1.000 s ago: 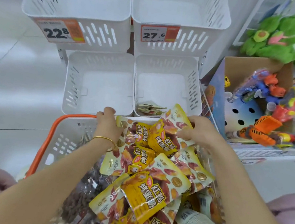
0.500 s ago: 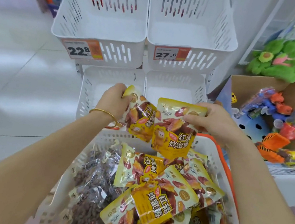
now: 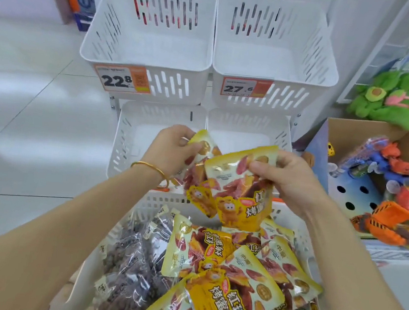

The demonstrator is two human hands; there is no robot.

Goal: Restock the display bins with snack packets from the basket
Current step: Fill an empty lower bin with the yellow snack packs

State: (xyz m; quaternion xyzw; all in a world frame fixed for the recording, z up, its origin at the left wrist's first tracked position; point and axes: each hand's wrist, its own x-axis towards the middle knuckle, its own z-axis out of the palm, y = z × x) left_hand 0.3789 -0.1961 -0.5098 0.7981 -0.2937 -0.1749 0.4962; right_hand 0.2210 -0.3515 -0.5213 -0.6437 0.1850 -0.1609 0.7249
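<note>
**Site note: two sweet-potato packets in hand above the basket, in front of the lower bins**

Left hand [image 3: 170, 148], centre of frame: fingers curled, pinching the top corner of a yellow snack packet [image 3: 199, 196]. A gold bangle [image 3: 150, 167] sits on that wrist.

Right hand [image 3: 288, 178], just right of centre: thumb and fingers clamped on the top edge of a second yellow packet [image 3: 240, 192]. This packet hangs upright and overlaps the first, lying in front of it.

Both packets are held in the air over the far rim of the white basket [image 3: 159, 198], which fills the lower centre of the frame. They hang in front of the two lower display bins, the left one [image 3: 135, 125] and the right one [image 3: 253, 127].

Basket contents: a loose heap of matching yellow packets [image 3: 235, 274] on its right side and clear bags of a dark snack [image 3: 128, 261] on its left side.

Upper centre: two white slotted bins side by side. The left bin [image 3: 147, 44] carries a price tag reading 22.8 [image 3: 121, 79]. The right bin [image 3: 274, 60] carries a tag reading 27.6 [image 3: 245, 88].

Right edge of frame: a cardboard box [image 3: 381, 135] holding coloured plastic toys [image 3: 390, 162], with green plush toys [image 3: 398, 101] above it.
</note>
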